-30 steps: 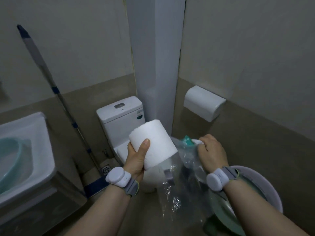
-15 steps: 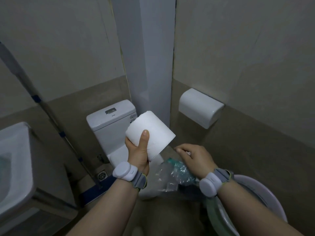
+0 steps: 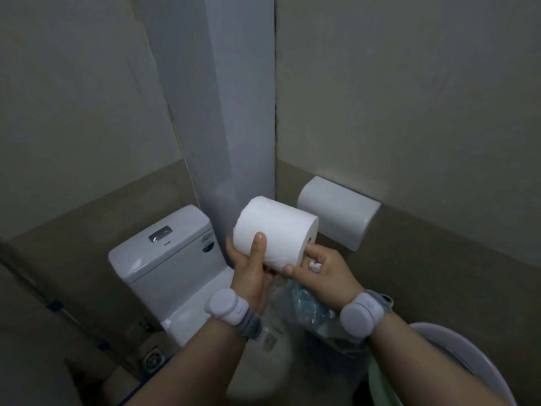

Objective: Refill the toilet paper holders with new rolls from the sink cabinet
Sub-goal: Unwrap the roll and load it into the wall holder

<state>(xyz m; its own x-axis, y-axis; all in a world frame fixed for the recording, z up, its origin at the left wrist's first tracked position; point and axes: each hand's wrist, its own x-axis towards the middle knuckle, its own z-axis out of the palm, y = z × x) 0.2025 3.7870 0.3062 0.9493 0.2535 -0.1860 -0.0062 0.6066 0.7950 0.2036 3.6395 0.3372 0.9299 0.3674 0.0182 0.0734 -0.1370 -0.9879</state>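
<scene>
Left hand (image 3: 251, 276) grips 1 white roll (image 3: 275, 232) lying sideways, near the closed holder (image 3: 336, 212). Right hand (image 3: 325, 276) clutches a crumpled wrapper (image 3: 304, 303), fingers touching the roll's end. Roll likely light, soft, crushable; hold gently around its sides.

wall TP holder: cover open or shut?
Shut. The white cover of the holder sits down over the housing on the wall; no roll or spindle shows. The new roll is outside it, in the left hand.

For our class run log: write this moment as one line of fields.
stage: roll unwrapped, not mounted | left hand: holds toilet paper roll | right hand: fingers at roll's end, clutching plastic wrapper | wall holder: closed
</scene>
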